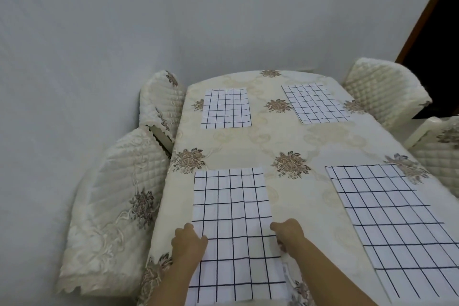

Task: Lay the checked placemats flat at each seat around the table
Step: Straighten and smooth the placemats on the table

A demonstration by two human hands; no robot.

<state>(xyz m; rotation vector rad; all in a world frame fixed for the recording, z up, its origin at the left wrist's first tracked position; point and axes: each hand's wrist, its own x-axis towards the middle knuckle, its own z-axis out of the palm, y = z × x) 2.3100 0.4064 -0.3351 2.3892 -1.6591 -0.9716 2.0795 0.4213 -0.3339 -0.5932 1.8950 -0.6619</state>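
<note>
Several white placemats with dark checks lie on the cream flowered tablecloth. The near left placemat runs from mid-table to the front edge and hangs slightly over it. My left hand pinches its left edge and my right hand pinches its right edge, both about level. The near right placemat lies flat and reaches the table's front right. The far left placemat and the far right placemat lie flat at the back seats.
Quilted cream chairs stand along the left side, one near and one far. Two more chairs stand on the right, one at the back and one at the frame edge. A white wall is behind, and a dark doorway is at the right.
</note>
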